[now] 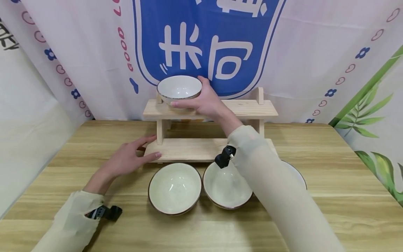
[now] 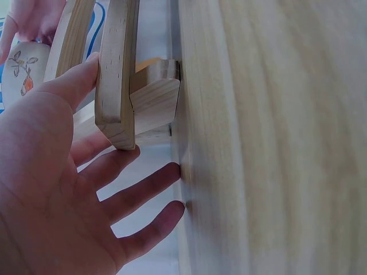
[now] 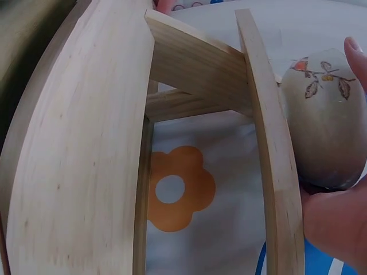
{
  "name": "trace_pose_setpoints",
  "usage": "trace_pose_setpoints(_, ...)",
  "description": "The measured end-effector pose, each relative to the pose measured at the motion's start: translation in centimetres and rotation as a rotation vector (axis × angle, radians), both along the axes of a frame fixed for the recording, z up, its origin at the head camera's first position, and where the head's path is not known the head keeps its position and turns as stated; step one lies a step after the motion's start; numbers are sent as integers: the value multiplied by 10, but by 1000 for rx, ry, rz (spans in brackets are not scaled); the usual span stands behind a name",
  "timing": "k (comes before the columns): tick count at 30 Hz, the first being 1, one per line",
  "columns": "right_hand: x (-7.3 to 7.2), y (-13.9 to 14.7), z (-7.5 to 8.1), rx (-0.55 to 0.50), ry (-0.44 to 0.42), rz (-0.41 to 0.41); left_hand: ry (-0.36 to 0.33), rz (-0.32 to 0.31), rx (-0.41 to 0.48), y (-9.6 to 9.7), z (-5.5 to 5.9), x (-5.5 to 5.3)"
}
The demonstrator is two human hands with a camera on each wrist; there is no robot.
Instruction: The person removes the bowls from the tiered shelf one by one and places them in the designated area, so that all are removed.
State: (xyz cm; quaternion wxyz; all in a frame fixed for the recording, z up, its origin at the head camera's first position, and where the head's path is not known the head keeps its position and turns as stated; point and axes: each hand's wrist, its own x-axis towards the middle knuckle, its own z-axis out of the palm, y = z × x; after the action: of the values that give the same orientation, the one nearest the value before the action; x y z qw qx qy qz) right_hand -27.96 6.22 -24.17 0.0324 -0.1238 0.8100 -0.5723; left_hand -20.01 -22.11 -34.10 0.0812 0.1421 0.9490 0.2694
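My right hand [image 1: 206, 99] grips a small bowl [image 1: 179, 87] at its right side, thumb in front and fingers behind. The bowl sits upright at the left end of the upper board [image 1: 233, 107] of a two-tier wooden shelf. In the right wrist view the bowl [image 3: 324, 126] shows a painted sprig of leaves and lies close against the board. My left hand [image 1: 130, 157] holds the left end of the lower board [image 1: 189, 148], thumb on its face. Its other fingers [image 2: 146, 195] spread past the board's end, two tips at the tabletop.
In front of the shelf, two bowls [image 1: 174, 189], [image 1: 228, 185] stand side by side on the wooden table [image 1: 340, 168]. Another bowl [image 1: 296, 173] is mostly hidden behind my right sleeve. A printed curtain [image 1: 302, 45] hangs close behind the shelf.
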Motion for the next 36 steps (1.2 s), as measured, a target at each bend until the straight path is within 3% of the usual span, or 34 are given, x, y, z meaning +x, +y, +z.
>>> trace_pose_setpoints(24, 3, -19, -7, 3, 40, -160, -7, 5, -13, -1, -1, -1)
trace_pose_setpoints(36, 7, -22, -7, 4, 39, -171, 2, -2, -6, -1, -1, 0)
